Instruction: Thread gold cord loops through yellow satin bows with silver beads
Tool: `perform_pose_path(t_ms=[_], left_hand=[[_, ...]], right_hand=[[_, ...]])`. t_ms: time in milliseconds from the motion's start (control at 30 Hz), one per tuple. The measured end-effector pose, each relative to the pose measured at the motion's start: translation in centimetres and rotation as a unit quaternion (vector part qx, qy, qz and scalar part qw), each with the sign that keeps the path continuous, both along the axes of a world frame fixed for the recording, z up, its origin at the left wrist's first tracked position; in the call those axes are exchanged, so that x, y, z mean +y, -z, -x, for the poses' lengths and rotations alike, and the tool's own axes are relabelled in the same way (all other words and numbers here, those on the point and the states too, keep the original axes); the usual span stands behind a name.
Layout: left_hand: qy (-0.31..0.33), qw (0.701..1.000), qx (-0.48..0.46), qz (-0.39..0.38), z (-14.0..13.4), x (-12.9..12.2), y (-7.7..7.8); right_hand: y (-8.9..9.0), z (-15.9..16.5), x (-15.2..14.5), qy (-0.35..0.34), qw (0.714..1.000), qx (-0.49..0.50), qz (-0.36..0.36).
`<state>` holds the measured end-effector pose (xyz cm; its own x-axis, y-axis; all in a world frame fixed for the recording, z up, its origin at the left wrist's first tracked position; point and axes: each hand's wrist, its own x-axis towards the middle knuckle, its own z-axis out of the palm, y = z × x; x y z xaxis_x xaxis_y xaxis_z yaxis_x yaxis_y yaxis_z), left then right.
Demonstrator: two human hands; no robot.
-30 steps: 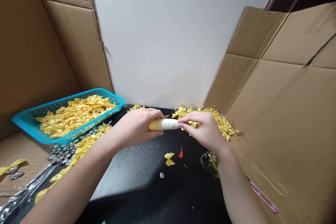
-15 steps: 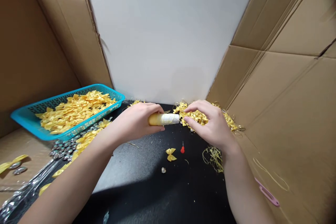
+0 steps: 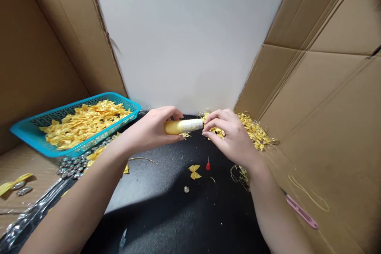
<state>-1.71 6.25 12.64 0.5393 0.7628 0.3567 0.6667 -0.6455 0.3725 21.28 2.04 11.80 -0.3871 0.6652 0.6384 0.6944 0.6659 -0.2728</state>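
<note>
My left hand point(image 3: 154, 127) is closed round the yellow end of a thread spool point(image 3: 192, 125), a tube with yellow thread at one end and a white section at the other. The spool points right, nearly level, above the black work surface. At its white end, my right hand point(image 3: 229, 133) has thumb and fingertips pinched together; what lies between them is too small to make out. Below the hands lie a yellow ribbon bow point(image 3: 195, 172), a red-handled needle-like tool point(image 3: 208, 164) and a small shiny bead point(image 3: 186, 189).
A turquoise basket point(image 3: 44, 149) of yellow bows stands at the left, with silver beads point(image 3: 71, 166) beside it. Behind my right hand is a heap of yellow bows with threads point(image 3: 257, 131). A pink-handled cutter point(image 3: 303, 213) lies at the right. Cardboard walls point(image 3: 324, 87) flank the surface.
The spool and my left hand have shifted slightly left and up, showing more of the spool. My right fingertips have closed together at its white end. The view has tilted a little.
</note>
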Motion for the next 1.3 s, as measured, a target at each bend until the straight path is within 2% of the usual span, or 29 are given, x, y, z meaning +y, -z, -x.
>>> perform_pose_path(t_ms=[100, 267, 433, 500, 633, 733, 833, 1000, 1133, 1300], left_hand=[[-0.008, 0.997, -0.056, 0.054, 0.7, 0.9, -0.2], [-0.011, 0.969, -0.173, 0.177, 2.3, 3.2, 0.5], [0.075, 0.931, -0.233, 0.27, 4.0, 5.3, 1.5], [0.083, 0.926, -0.235, 0.285, 4.2, 5.8, 1.8], [0.065, 0.93, -0.207, 0.298, 3.6, 5.7, 2.0], [0.068, 0.945, -0.138, 0.289, 2.8, 4.8, 1.6], [0.069, 0.964, -0.058, 0.25, 1.9, 3.7, 1.1], [0.081, 0.979, 0.004, 0.188, 0.6, 2.5, 1.0], [0.093, 0.981, 0.017, 0.169, 0.2, 2.4, 1.4], [0.062, 0.985, -0.003, 0.159, 0.2, 2.6, 1.5]], right_hand=[[-0.6, -0.9, -0.2, 0.0, 0.999, 0.005, 0.042], [-0.8, -3.2, 0.9, -0.028, 0.985, 0.008, 0.172], [0.6, -6.4, 3.8, 0.052, 0.975, 0.068, 0.207], [1.2, -7.2, 4.7, 0.089, 0.97, 0.09, 0.207], [1.7, -6.8, 5.0, 0.108, 0.976, 0.121, 0.144], [1.2, -4.7, 4.0, 0.064, 0.986, 0.134, 0.077], [0.8, -2.3, 2.8, 0.007, 0.993, 0.11, 0.041], [1.5, 0.0, 2.0, -0.028, 0.999, 0.026, 0.032], [2.4, 0.6, 2.4, -0.017, 0.999, -0.015, 0.034], [1.8, 0.4, 2.1, -0.016, 0.999, -0.013, 0.036]])
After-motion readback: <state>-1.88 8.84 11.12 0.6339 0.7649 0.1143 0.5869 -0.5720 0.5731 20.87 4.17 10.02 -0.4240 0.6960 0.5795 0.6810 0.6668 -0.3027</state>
